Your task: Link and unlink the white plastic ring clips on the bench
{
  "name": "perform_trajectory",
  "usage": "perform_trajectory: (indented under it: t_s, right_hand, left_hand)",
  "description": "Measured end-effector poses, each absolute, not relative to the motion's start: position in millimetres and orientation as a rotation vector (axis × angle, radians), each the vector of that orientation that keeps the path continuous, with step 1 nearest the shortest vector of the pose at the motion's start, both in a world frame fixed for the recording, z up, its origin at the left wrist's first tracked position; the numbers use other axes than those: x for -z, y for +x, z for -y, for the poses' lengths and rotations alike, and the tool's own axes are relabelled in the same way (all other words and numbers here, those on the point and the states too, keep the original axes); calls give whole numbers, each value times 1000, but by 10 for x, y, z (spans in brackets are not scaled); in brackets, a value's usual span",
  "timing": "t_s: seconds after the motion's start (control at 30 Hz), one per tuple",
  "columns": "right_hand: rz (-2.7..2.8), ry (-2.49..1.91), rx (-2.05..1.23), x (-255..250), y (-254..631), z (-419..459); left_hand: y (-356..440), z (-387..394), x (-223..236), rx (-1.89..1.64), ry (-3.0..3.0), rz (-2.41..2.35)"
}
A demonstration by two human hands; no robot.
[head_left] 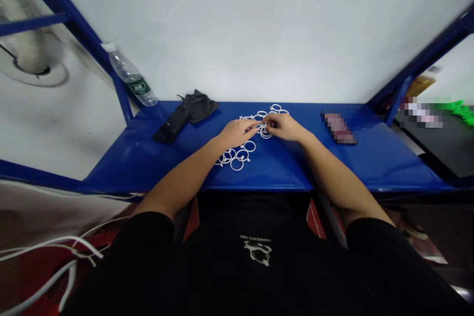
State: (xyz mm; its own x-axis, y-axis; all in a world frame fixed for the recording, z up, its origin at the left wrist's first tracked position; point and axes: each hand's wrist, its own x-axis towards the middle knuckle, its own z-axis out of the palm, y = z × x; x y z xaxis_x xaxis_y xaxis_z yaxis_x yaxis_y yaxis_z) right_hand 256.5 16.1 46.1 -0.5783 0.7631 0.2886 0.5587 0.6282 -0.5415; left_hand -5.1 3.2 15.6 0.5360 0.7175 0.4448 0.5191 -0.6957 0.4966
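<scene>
My left hand (237,133) and my right hand (284,127) meet over the blue shelf, fingertips almost touching. Between them is a white plastic ring (265,133), pinched by the fingers of both hands; its exact joint is too small to make out. Around and behind my fingers lie several more thin white rings (276,107), partly covered by the hands. Nearer to me, beside my left wrist, a loose cluster of white rings (237,164) with small knobs rests on the shelf, partly hidden by my left forearm.
The blue metal shelf (281,168) backs onto a white wall. A clear plastic bottle (133,79) leans at the left corner post. Next to it are a black phone (172,126) and a black pouch (200,107). Another phone (337,128), its screen blurred, lies at the right.
</scene>
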Motion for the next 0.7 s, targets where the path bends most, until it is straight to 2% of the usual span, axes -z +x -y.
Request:
perform_trajectory:
  t_s: [0.27,0.7]
  right_hand:
    - [2297,-852,-406,-367,2336,-60]
    - [2228,-805,-487,-356,2308,-32]
  left_hand:
    - [-35,-41,-146,-977,2436,-1041]
    - [-49,-70,-122,-1212,2491,-987]
